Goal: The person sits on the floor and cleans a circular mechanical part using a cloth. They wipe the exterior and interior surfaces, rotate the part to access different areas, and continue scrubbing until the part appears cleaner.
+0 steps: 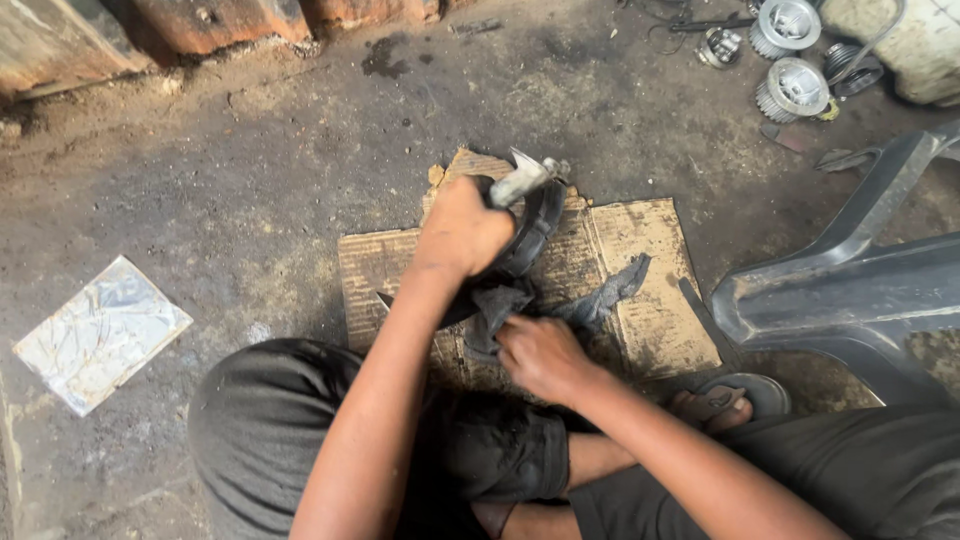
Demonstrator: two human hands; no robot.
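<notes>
My left hand (462,232) is closed around a pale metal tool (522,180) and presses on a black curved rubber-like part (530,235) that stands on a worn piece of cardboard (655,320) on the floor. My right hand (540,355) grips the dark torn strip (600,298) that hangs off the lower end of that black part. Both arms reach forward over my bent knees, which are covered by dark shorts.
A large grey metal casting (850,290) lies to the right. Toothed metal pulleys (793,88) and small parts sit at the top right. A pale tile (100,332) lies on the dirty floor at left. My sandalled foot (730,400) is near the cardboard's right corner.
</notes>
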